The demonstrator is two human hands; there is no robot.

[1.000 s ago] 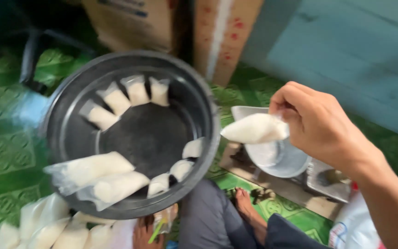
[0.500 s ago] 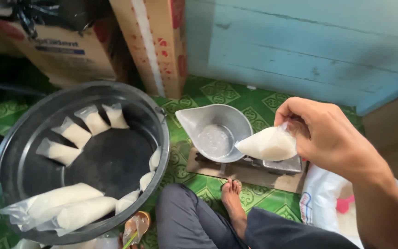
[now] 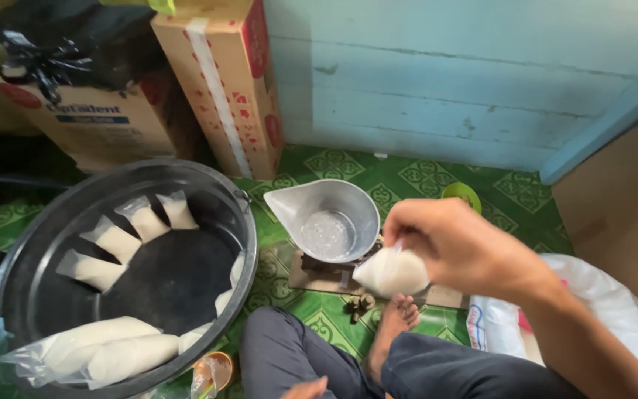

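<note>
1. The right hand (image 3: 458, 247) pinches the top of a small clear bag of white powder (image 3: 391, 272), fingers closed on its neck.
2. The bag hangs just beside the metal scale pan (image 3: 326, 219), off its right rim, above a bare foot (image 3: 393, 318).
3. Only a sliver of the left hand (image 3: 306, 388) shows at the bottom edge; its grip cannot be told.
4. A black basin (image 3: 9, 295), filled bags lining its wall, sits left of the pan, with green patterned floor between them.
</note>
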